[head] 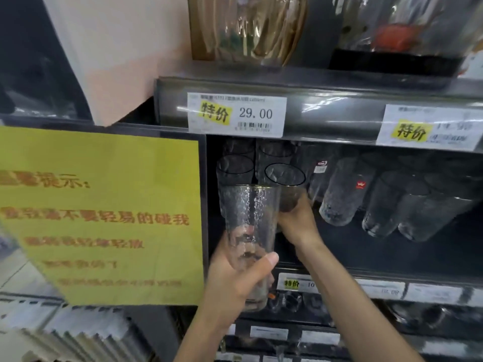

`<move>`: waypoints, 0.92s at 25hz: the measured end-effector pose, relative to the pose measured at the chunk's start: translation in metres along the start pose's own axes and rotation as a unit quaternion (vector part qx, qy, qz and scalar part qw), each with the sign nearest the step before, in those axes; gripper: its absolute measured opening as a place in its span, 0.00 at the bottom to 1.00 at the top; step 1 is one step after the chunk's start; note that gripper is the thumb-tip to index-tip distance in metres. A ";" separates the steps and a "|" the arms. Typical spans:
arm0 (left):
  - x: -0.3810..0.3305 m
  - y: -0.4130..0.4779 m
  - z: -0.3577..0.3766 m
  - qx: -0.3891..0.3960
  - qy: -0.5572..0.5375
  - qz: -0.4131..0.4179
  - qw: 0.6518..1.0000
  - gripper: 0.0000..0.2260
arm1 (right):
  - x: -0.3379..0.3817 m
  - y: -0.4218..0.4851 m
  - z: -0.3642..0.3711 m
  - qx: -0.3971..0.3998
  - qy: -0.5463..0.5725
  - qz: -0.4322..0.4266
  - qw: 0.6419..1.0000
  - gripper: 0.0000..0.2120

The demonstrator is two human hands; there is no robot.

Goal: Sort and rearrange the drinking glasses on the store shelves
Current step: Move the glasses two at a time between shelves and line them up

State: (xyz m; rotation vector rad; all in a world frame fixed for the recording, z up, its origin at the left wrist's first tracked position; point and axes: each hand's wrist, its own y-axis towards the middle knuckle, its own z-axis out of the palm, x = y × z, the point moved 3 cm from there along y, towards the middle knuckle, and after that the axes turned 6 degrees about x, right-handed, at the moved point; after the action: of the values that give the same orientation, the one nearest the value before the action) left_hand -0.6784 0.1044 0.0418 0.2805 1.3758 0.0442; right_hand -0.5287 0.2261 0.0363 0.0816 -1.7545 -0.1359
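My left hand point(235, 278) grips a tall clear textured glass with a gold rim point(251, 218), held upright in front of the middle shelf. My right hand point(295, 218) reaches into that shelf and holds the lower part of a dark-rimmed smoky glass point(285, 178). More dark-rimmed glasses point(235, 168) stand behind and to the left of it. To the right, several clear textured glasses point(342, 192) with small red labels stand in a row.
A big yellow notice point(109, 215) covers the shelf side at left. Price tags point(236, 114) hang on the shelf edge above the glasses. Glass vases point(248, 30) stand on the top shelf. A lower shelf point(379, 288) with more tags and glassware lies below.
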 end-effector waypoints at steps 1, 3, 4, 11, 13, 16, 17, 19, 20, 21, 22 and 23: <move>0.001 0.001 -0.001 0.007 -0.008 -0.001 1.000 0.26 | 0.000 0.002 0.001 -0.008 -0.013 0.001 1.000 0.29; 0.004 0.003 -0.005 0.015 -0.012 -0.007 1.000 0.30 | 0.001 0.006 0.004 -0.016 -0.027 0.005 0.999 0.29; 0.005 0.004 -0.007 0.020 -0.011 -0.011 1.000 0.30 | 0.001 0.008 0.004 -0.017 -0.029 0.004 0.999 0.28; 0.012 0.005 -0.013 0.043 0.012 -0.025 0.999 0.24 | -0.003 0.016 0.008 -0.016 -0.021 0.008 1.000 0.33; 0.012 0.003 -0.014 0.049 0.005 -0.023 0.999 0.24 | -0.004 0.018 0.008 -0.013 -0.037 0.005 0.999 0.33; 0.012 0.001 -0.015 0.054 0.000 -0.019 0.998 0.24 | -0.006 0.018 0.008 -0.011 -0.047 0.005 0.999 0.33; 0.013 0.000 -0.015 0.053 -0.002 -0.022 0.998 0.25 | -0.007 0.018 0.008 -0.010 -0.050 0.009 0.999 0.33; 0.014 -0.002 -0.016 0.047 -0.008 -0.028 0.998 0.26 | -0.008 0.019 0.008 -0.013 -0.053 0.012 0.998 0.32; 0.015 -0.003 -0.016 0.045 -0.009 -0.031 0.998 0.26 | -0.009 0.019 0.008 -0.014 -0.052 0.010 0.999 0.32; 0.015 -0.004 -0.016 0.044 -0.008 -0.032 0.998 0.26 | -0.010 0.019 0.009 -0.015 -0.049 0.010 0.999 0.32; 0.015 -0.006 -0.017 0.043 -0.008 -0.033 0.998 0.26 | -0.010 0.019 0.010 -0.014 -0.047 0.010 0.999 0.32; 0.015 -0.007 -0.017 0.042 -0.007 -0.033 0.999 0.26 | -0.011 0.019 0.010 -0.013 -0.045 0.011 0.999 0.32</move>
State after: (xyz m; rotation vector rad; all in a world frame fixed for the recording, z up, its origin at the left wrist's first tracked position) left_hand -0.6926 0.1034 0.0232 0.3046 1.3740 -0.0715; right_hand -0.5358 0.2470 0.0264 0.0374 -1.8432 -0.1478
